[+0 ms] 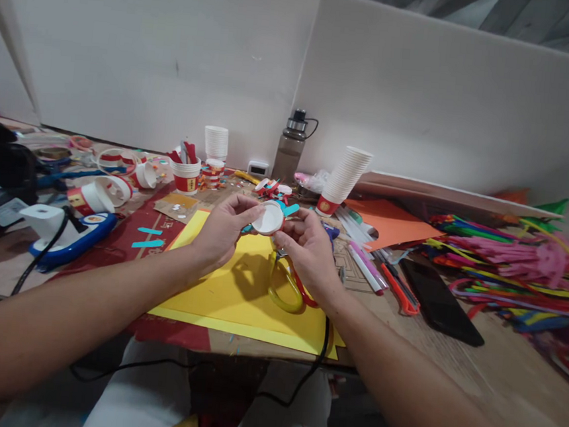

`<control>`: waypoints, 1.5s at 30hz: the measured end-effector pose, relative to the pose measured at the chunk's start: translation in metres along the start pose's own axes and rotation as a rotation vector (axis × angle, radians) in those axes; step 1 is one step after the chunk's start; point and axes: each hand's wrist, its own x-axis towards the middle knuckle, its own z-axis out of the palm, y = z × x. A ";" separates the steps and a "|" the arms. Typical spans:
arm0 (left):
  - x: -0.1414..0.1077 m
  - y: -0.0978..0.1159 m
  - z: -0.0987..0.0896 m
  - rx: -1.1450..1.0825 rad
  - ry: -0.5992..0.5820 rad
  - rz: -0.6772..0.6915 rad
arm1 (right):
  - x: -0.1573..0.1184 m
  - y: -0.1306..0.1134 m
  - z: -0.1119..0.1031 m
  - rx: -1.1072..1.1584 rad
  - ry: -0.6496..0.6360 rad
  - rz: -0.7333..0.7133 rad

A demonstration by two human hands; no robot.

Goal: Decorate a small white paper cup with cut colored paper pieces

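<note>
Between both hands is a cut-down paper cup base point(268, 220), its round white side facing me, with blue strips point(291, 209) sticking out at its edge. My left hand point(224, 228) pinches it from the left, thumb on the rim. From the right, my right hand point(310, 247) grips its edge with curled fingers. Below them lies a yellow paper sheet point(196, 307). Scissors with yellow and red handles point(297, 306) rest on that sheet, partly hidden by my right hand. Two loose blue strips point(148, 243) lie on the dark red surface to the left.
Stacked paper cups point(347, 176), a water bottle point(288, 151) and a cup of tools point(186, 177) stand at the back. Markers point(367, 267), a red cutter point(400, 290), a black phone point(441, 300) and colourful pipe cleaners point(504, 259) lie right. A blue-and-white device point(70, 241) sits left.
</note>
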 end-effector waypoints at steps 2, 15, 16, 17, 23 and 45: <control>0.000 -0.001 0.000 0.014 0.005 0.017 | 0.000 0.000 0.000 0.004 0.006 0.007; 0.006 -0.009 -0.008 0.104 -0.024 0.197 | 0.002 0.006 -0.003 0.024 0.007 0.035; 0.007 -0.009 -0.008 0.113 -0.020 0.207 | 0.002 0.006 -0.003 0.021 0.007 0.033; 0.007 -0.010 -0.009 0.121 -0.017 0.217 | 0.002 0.007 -0.003 0.021 0.006 0.029; 0.006 -0.008 -0.009 0.204 -0.024 0.286 | 0.002 0.008 -0.004 0.024 -0.004 0.012; 0.002 0.003 -0.007 0.362 -0.113 0.409 | 0.003 0.006 -0.006 -0.044 -0.032 -0.020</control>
